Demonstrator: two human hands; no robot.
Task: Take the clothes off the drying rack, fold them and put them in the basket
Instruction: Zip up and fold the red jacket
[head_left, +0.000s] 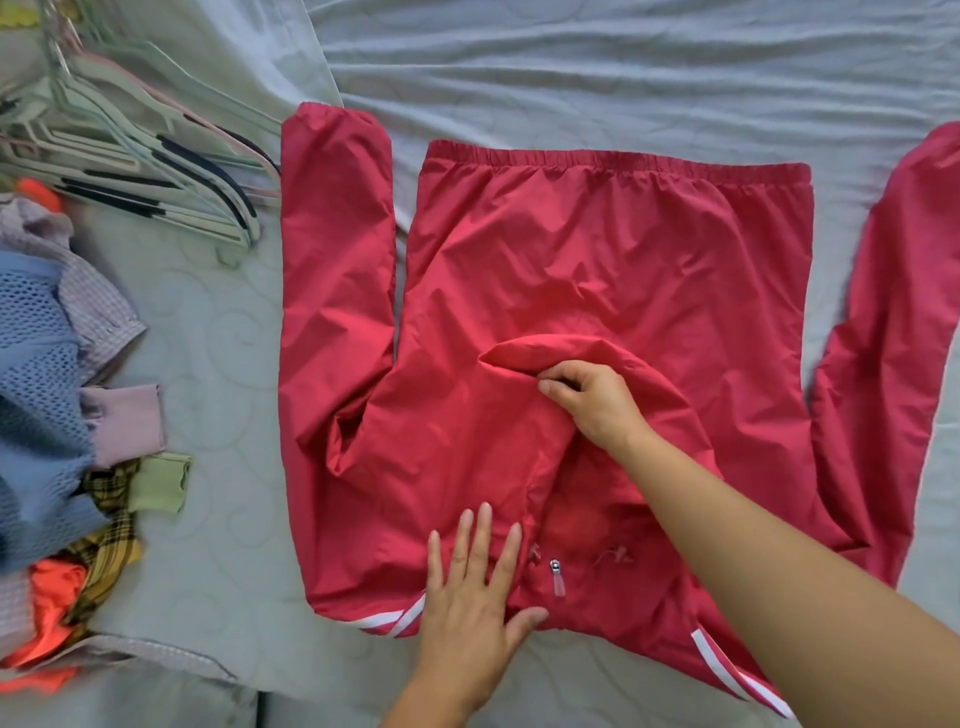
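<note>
Jacket (597, 249) lies spread on the bed (571, 62), collar toward its near edge. Left hand (472, 587) presses flat, grip open; right hand (592, 400) pinches the hood (561, 347). Lay the hood flat on the body and smooth it before folding the sleeves.

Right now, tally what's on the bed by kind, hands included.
Red jacket: 1
Heap of loose clothes: 1
Bunch of hangers: 1 (single hangers too tangled to count)
Hands on the jacket: 2, left hand and right hand
Total: 5
</note>
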